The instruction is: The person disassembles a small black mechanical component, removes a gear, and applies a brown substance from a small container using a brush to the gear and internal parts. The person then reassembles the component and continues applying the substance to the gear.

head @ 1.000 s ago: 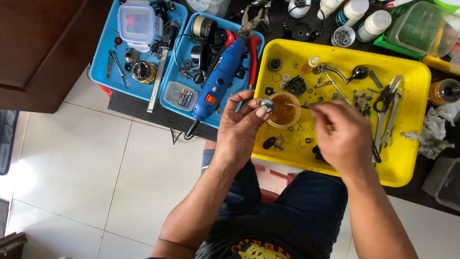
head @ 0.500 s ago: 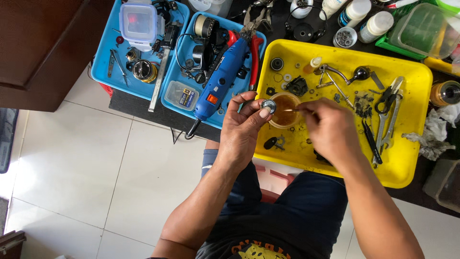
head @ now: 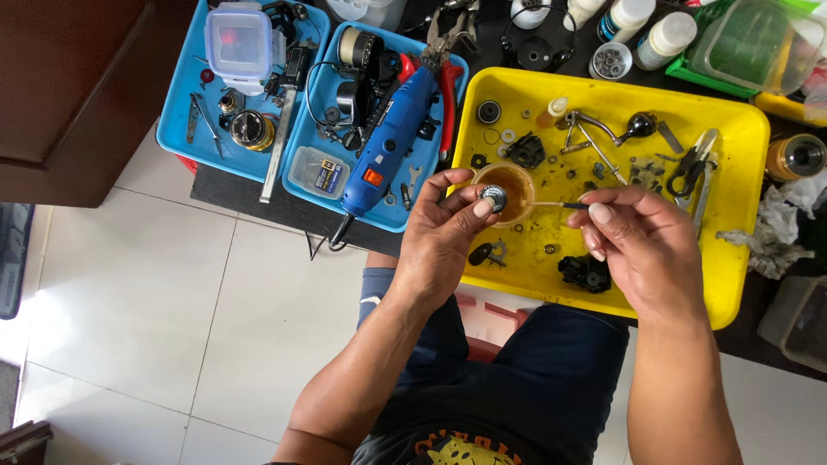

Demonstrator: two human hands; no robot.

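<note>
Seated person viewed from above, knees nearest the camera. The left hand (head: 444,232) pinches a small round metal part (head: 493,198) between thumb and fingertips, holding it just over the near rim of a small cup of amber liquid (head: 508,188). The right hand (head: 642,241), closed around a thin brush (head: 560,205), has drawn back to the right since a second ago, so the brush tip now lies over the cup and not on the part; this suggests a reload of liquid between cleaning strokes. Both work above the yellow tray (head: 741,258) of loose parts. Farther left, a blue rotary tool (head: 388,142) rests in a blue tray (head: 314,185).
</note>
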